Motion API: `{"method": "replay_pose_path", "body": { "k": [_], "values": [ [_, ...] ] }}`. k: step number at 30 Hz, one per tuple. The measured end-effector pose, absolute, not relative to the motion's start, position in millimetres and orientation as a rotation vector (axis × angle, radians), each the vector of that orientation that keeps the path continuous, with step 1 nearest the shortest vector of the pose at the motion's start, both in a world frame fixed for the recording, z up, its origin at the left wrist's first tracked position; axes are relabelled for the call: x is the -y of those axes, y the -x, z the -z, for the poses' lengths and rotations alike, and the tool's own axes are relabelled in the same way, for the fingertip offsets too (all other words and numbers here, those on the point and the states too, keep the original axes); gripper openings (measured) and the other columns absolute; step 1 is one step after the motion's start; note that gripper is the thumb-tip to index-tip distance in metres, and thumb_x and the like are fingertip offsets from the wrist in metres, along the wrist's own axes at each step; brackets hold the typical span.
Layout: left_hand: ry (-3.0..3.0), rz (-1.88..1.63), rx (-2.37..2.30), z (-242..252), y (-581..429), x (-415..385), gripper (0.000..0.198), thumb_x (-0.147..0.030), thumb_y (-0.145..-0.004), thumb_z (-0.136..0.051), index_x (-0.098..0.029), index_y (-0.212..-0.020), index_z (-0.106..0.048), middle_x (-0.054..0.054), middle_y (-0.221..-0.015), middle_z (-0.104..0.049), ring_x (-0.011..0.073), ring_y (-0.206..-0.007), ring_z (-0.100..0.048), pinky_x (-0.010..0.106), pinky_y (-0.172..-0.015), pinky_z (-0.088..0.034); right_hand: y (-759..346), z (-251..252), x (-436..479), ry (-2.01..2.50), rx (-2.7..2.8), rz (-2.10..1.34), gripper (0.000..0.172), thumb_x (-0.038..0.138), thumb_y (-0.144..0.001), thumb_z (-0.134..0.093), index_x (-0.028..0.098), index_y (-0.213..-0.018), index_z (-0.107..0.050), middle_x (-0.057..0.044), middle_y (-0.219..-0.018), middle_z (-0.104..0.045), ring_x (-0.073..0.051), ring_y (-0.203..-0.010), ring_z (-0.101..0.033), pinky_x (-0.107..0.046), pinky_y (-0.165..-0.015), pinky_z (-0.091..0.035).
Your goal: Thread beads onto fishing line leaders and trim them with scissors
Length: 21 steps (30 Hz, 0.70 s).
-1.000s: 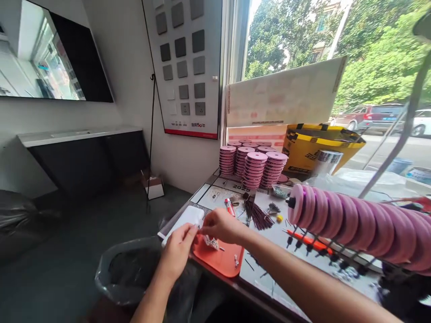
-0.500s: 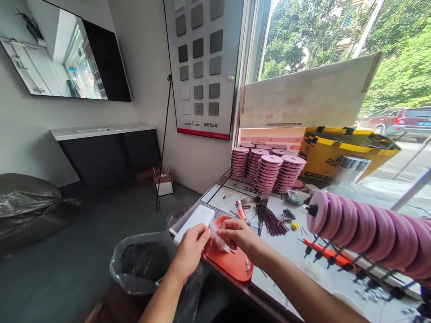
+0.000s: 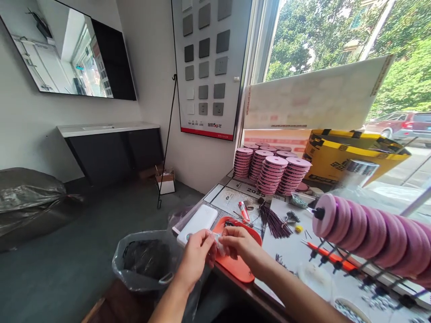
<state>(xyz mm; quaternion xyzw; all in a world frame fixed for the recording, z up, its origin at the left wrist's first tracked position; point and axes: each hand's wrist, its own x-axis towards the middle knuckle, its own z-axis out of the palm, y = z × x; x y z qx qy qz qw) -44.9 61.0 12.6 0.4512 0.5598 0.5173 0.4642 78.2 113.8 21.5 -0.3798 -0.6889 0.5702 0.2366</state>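
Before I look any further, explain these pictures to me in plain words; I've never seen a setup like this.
No robot here: these are a person's bare hands, seen from one camera worn on the head, looking forward and down. The left hand and right hand meet over an orange tray, with a small clear plastic packet pinched between them. Their fingers hide much of it, so I can't tell what is inside.

On the table beside the tray lies a flat white object. Beyond are a red-and-white item, a bundle of dark strands and stacks of pink discs. At the picture's right, more discs stand in a row.
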Motion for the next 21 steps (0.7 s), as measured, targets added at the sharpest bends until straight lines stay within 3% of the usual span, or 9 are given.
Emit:
{"method": "replay_pose_path", "body": {
  "k": [6, 10, 15, 18, 21],
  "values": [
    [-1.148, -1.272, -1.358, -7.6, 42.2, -56.7, 0.039, -0.056, -0.070, -0.056, -0.019, -0.060, -0.048, -0.006, -0.047, -0.044, 0.0093, -0.041, -0.037, 0.021, -0.040, -0.032, -80.0, -30.4, -105.8, 1.215, 2.176, -1.079, 0.024, 0.032, -0.079, -0.050, 0.020, -0.060, -0.041, 0.002, -0.059, -0.051, -0.012, -0.059, -0.049, -0.023, -0.052, -0.030],
    [-1.178, -1.246, -1.403, -6.4, 42.3, -53.9, 0.033, -0.051, -0.075, -0.048, -0.021, -0.061, -0.046, -0.006, -0.047, -0.044, 0.0107, -0.041, -0.036, 0.023, -0.041, -0.032, -79.8, -35.4, -101.3, 1.244, 2.421, -0.852, 0.022, 0.020, -0.083, -0.047, 0.019, -0.061, -0.049, 0.000, -0.062, -0.059, -0.013, -0.060, -0.055, -0.022, -0.053, -0.032],
    [-1.325, -1.258, -1.651, -5.7, 42.4, -48.2, 0.030, -0.037, -0.074, -0.054, -0.021, -0.051, -0.045, -0.005, -0.043, -0.039, 0.0129, -0.044, -0.034, 0.025, -0.046, -0.023, -71.7, -35.6, -101.3, 1.209, 2.679, -0.463, 0.011, 0.007, -0.076, -0.052, 0.014, -0.073, -0.060, -0.013, -0.080, -0.066, -0.025, -0.080, -0.062, -0.029, -0.064, -0.038],
    [-1.390, -1.278, -1.803, -9.0, 43.0, -44.3, 0.028, -0.028, -0.071, -0.059, -0.021, -0.047, -0.047, -0.003, -0.045, -0.041, 0.0144, -0.049, -0.035, 0.028, -0.051, -0.020, -70.3, -42.2, -106.1, 1.218, 2.730, -0.297, 0.021, -0.001, -0.077, -0.045, 0.010, -0.084, -0.062, -0.017, -0.088, -0.065, -0.028, -0.087, -0.061, -0.031, -0.068, -0.038],
    [-1.416, -1.280, -1.843, -11.8, 43.3, -40.9, 0.026, -0.024, -0.069, -0.058, -0.021, -0.046, -0.047, -0.003, -0.044, -0.042, 0.0144, -0.048, -0.035, 0.028, -0.052, -0.020, -72.2, -51.4, -110.8, 1.296, 2.694, -0.249, 0.024, -0.001, -0.080, -0.041, 0.009, -0.088, -0.062, -0.016, -0.083, -0.067, -0.025, -0.080, -0.063, -0.029, -0.063, -0.037]
  ]
}}
